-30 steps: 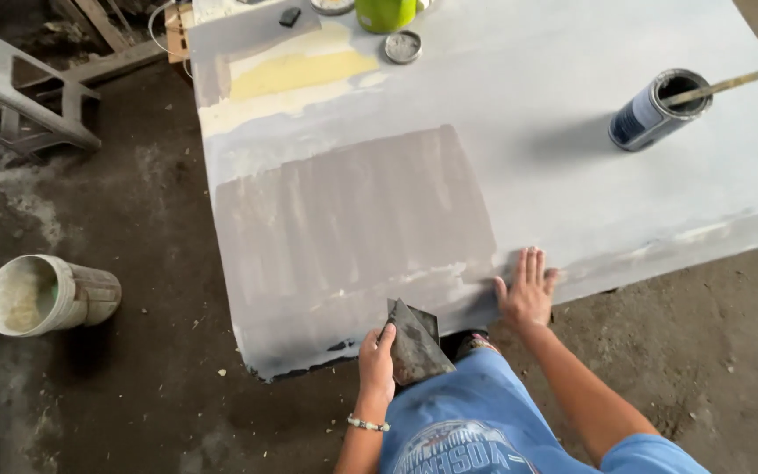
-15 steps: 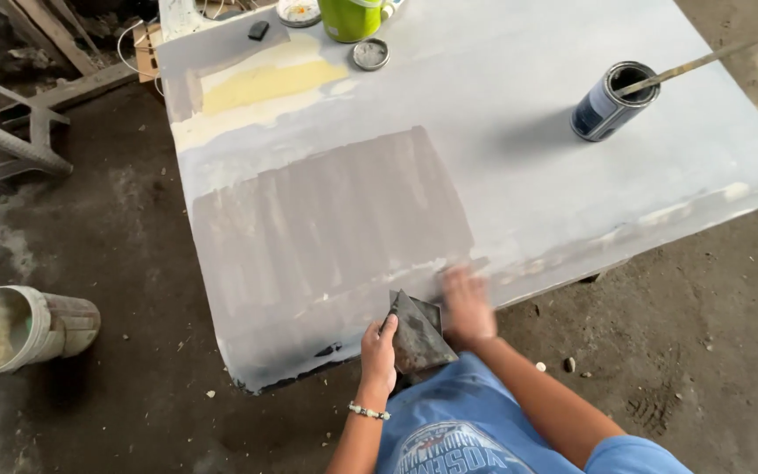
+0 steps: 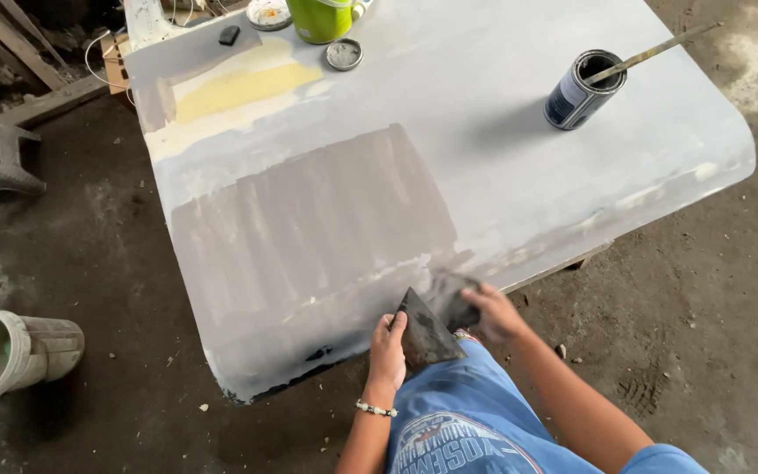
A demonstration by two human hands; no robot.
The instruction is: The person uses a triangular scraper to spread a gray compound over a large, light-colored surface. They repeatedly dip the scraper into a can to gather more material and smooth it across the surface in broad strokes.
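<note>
— What do the hands hold at the grey panel (image 3: pixel 519 158)?

— The left hand (image 3: pixel 387 348) grips a dark scraper plate (image 3: pixel 425 332) at the near edge; the right hand (image 3: pixel 491 311) pinches a blurred putty knife (image 3: pixel 451 297) against it.

Bucket (image 3: pixel 10 355) cut by frame edge; R hand (image 3: pixel 489 312) blurred

A dark can (image 3: pixel 582 90) with a stick (image 3: pixel 651 54) in it stands near the panel's (image 3: pixel 502 158) right edge. A green cup (image 3: pixel 325 19) and small lid (image 3: pixel 343 54) sit at its far edge. A bucket (image 3: pixel 12 353) lies on the floor (image 3: pixel 89 254).
</note>
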